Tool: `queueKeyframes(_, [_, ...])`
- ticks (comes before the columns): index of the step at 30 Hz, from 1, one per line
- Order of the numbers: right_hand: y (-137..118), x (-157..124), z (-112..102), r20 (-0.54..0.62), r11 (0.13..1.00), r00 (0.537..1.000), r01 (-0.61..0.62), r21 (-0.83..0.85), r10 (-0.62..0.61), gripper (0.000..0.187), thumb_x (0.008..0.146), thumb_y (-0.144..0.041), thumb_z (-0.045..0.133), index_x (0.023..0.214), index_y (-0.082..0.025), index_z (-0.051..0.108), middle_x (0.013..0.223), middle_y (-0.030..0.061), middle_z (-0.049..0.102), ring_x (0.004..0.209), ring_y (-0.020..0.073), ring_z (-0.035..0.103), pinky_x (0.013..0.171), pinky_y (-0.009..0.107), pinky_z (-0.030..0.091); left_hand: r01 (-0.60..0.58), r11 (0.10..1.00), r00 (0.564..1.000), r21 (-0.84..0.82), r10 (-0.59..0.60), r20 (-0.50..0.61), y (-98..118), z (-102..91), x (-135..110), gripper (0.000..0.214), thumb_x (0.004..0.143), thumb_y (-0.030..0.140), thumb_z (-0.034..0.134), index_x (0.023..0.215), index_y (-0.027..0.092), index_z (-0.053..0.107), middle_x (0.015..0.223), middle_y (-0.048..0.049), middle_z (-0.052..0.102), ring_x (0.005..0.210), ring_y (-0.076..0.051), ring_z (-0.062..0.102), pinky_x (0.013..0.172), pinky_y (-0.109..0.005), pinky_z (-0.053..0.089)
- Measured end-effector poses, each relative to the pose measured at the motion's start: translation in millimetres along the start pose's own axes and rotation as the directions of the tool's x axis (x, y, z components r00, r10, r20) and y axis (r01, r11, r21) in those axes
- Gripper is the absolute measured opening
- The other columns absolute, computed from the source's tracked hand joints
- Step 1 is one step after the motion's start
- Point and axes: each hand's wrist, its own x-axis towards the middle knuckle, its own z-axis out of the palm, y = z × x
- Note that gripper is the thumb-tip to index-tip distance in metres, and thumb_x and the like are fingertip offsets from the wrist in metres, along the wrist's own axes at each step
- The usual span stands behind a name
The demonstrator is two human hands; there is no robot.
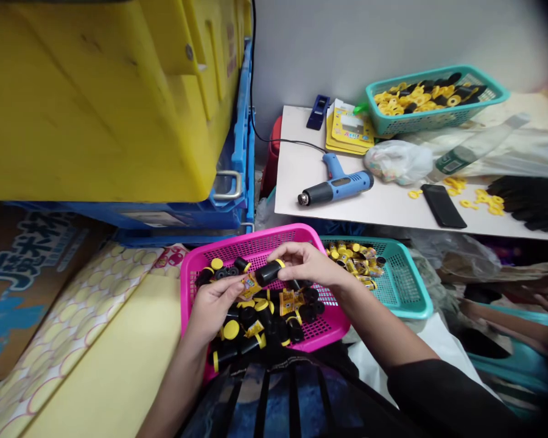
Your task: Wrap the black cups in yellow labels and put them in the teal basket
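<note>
While your right hand (304, 263) pinches the small black yellow-capped plastic cylinder (269, 272) over the pink mesh basket (256, 236), left hand (212, 307) pinching a yellow paper label (250, 285), expect it light, rigid, slick: grip mid-barrel.

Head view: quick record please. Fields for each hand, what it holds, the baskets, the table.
left hand: over the pink basket, pinching a yellow label
right hand: gripping a black cylinder with a yellow end
pink basket contents: loose black cylinders, yellow caps, labels
teal basket: right of the pink one, holds small yellow-wrapped pieces
table: heat gun, phone, far teal basket of yellow and black parts
</note>
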Motion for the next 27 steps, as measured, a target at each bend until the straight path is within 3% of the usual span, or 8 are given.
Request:
queueKeyframes(6, [-4.0, -3.5, -1.5, 0.035, 0.977, 0.999, 0.016, -0.213, -0.008, 0.033, 0.069, -0.027, 0.081, 0.097, -0.017, 0.066, 0.076, -0.0042, 0.062, 0.06, 0.0062, 0.05, 0.058, 0.021, 0.041, 0.029, 0.999, 0.993, -0.014, -0.027, 0.114, -2.0, -2.0, -0.7, 0.047, 0.064, 0.053, 0.08, 0.094, 0.017, 0.078, 0.096, -0.0118, 0.077, 0.08, -0.025, 0.074, 0.071, -0.034, 0.062])
queueKeyframes(11, [-6.9, -7.4, 7.7, -0.047, 0.914, 0.998, 0.02, -0.406, -0.043, 0.035, 0.072, -0.032, 0.079, 0.1, -0.017, 0.064, 0.074, -0.0035, 0.058, 0.065, 0.0097, 0.052, 0.062, 0.025, 0.043, -0.03, 0.991, 0.994, 0.128, 0.016, 0.106, 3.8, -0.2, 1.9, 0.047, 0.066, 0.055, 0.078, 0.096, 0.019, 0.078, 0.101, -0.011, 0.077, 0.091, -0.026, 0.073, 0.088, -0.037, 0.058])
queueKeyframes(14, [-3.0, -8.2, 16.8, -0.086, 0.89, 0.992, 0.047, -0.453, -0.096, 0.037, 0.071, -0.032, 0.08, 0.101, -0.019, 0.063, 0.08, -0.0016, 0.06, 0.07, 0.012, 0.054, 0.068, 0.028, 0.045, 0.002, 0.993, 0.996, 0.115, -0.012, 0.083, 9.0, 2.6, 0.0, 0.047, 0.063, 0.05, 0.082, 0.098, 0.02, 0.077, 0.1, -0.0095, 0.077, 0.089, -0.025, 0.073, 0.087, -0.035, 0.058])
queueKeyframes(18, [14.8, -6.8, 30.2, -0.155, 0.952, 0.974, 0.12, -0.281, -0.168, 0.044, 0.064, -0.032, 0.085, 0.101, -0.021, 0.062, 0.096, 0.0016, 0.063, 0.073, 0.0122, 0.054, 0.075, 0.031, 0.047, 0.019, 0.999, 0.995, -0.036, -0.016, 0.103, 13.2, 7.4, -7.5, 0.047, 0.054, 0.031, 0.089, 0.099, 0.021, 0.076, 0.095, -0.0055, 0.079, 0.083, -0.02, 0.074, 0.081, -0.029, 0.059])
queueKeyframes(21, [30.1, -5.7, 42.5, -0.205, 0.988, 0.968, 0.153, 0.034, -0.143, 0.047, 0.066, -0.044, 0.083, 0.101, -0.022, 0.062, 0.098, 0.0026, 0.061, 0.082, 0.015, 0.056, 0.078, 0.031, 0.046, -0.039, 0.994, 0.995, -0.102, 0.048, 0.085, 13.6, 13.6, -12.7, 0.033, 0.059, 0.024, 0.086, 0.09, 0.021, 0.076, 0.091, -0.0029, 0.079, 0.08, -0.016, 0.073, 0.077, -0.025, 0.059])
queueKeyframes(24, [40.5, -5.0, 56.6, -0.198, 0.924, 0.98, 0.098, 0.369, -0.025, 0.049, 0.076, -0.058, 0.07, 0.109, -0.023, 0.061, 0.099, 0.0032, 0.061, 0.086, 0.0157, 0.057, 0.079, 0.03, 0.046, -0.117, 0.987, 0.988, -0.107, 0.127, 0.091, 13.3, 21.0, -15.3, 0.028, 0.062, 0.019, 0.082, 0.089, 0.021, 0.075, 0.092, -0.002, 0.078, 0.085, -0.015, 0.072, 0.08, -0.023, 0.058])
queueKeyframes(27, [47.8, -3.5, 68.1, -0.16, 0.873, 0.986, 0.047, 0.485, 0.036, 0.053, 0.076, -0.062, 0.068, 0.109, -0.021, 0.063, 0.098, 0.0039, 0.062, 0.08, 0.014, 0.056, 0.074, 0.027, 0.045, -0.16, 0.984, 0.981, -0.083, 0.168, 0.095, 13.0, 26.4, -16.5, 0.028, 0.062, 0.018, 0.081, 0.089, 0.02, 0.075, 0.094, -0.0034, 0.078, 0.088, -0.017, 0.072, 0.082, -0.026, 0.058])
